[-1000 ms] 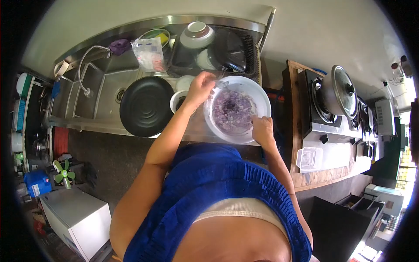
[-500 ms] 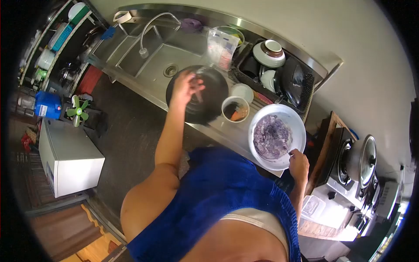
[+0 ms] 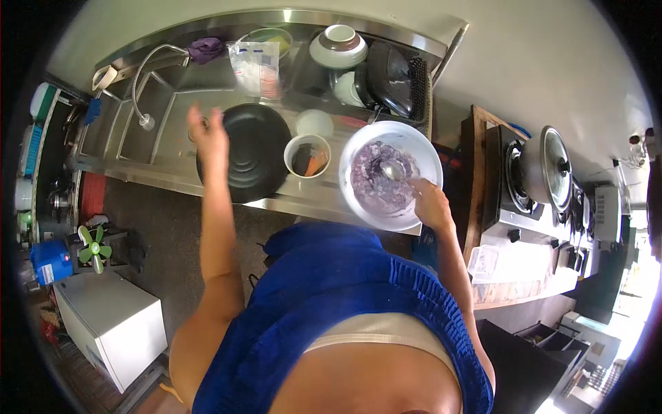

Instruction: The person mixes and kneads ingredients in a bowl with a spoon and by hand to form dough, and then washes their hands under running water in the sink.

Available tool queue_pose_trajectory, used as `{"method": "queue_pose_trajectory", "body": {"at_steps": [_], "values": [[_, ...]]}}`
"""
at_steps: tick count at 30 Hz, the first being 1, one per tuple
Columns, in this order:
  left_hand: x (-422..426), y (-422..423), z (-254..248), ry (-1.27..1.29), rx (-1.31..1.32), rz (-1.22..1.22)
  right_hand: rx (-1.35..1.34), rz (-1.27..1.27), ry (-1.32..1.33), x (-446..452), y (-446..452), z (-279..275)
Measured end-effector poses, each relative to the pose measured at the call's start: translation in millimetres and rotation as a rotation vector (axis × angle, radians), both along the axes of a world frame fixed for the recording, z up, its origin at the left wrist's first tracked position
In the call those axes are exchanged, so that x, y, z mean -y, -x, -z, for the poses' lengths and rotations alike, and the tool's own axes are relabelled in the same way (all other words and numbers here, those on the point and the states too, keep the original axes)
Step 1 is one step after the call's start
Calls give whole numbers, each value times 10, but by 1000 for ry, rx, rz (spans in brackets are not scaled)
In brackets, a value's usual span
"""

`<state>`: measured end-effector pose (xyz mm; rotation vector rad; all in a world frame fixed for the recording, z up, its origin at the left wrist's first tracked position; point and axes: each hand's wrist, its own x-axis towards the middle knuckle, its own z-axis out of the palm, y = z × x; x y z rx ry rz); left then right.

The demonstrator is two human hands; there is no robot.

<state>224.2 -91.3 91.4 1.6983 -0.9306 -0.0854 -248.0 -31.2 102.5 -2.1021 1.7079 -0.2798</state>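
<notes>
My right hand (image 3: 432, 205) is closed on the handle of a metal spoon (image 3: 394, 170). The spoon's head rests in a lumpy purple mixture (image 3: 376, 185) inside a large white bowl (image 3: 431, 155). Over the left edge of a round black pan (image 3: 252, 148) is my left hand (image 3: 209, 134), slightly blurred, its fingers apart with nothing in them. Between pan and bowl stands a small white tub (image 3: 289, 163) with something dark and orange inside. A pale round lid (image 3: 314, 123) lies behind the tub.
A plastic bag (image 3: 255, 67) stands behind the pan, near the sink faucet (image 3: 146, 121). Stacked bowls (image 3: 338, 50) and black cookware (image 3: 390, 79) fill a rack at the back. To the right, a lidded pot (image 3: 545, 169) sits on a stove. A white box-shaped appliance (image 3: 117, 331) stands lower left.
The view has swung rightward. My left hand has moved from over the pan's middle to its left edge. The spoon now sits farther into the bowl, its head plainly visible.
</notes>
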Motion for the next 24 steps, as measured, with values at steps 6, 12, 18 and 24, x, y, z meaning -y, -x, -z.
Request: {"method": "queue_pose_trajectory", "body": {"at_steps": [6, 12, 18, 24], "values": [[-175, 1979, 38, 153, -46, 726, -26, 72, -55, 57, -176, 205], [-234, 2339, 205, 11, -428, 899, 276, 67, -18, 39, 2, 317], [-218, 2403, 156, -87, -446, 961, 131, 149, -42, 6, 126, 287], [-208, 2464, 171, -35, -266, 946, 24, 184, -54, -20, 116, 363]]}}
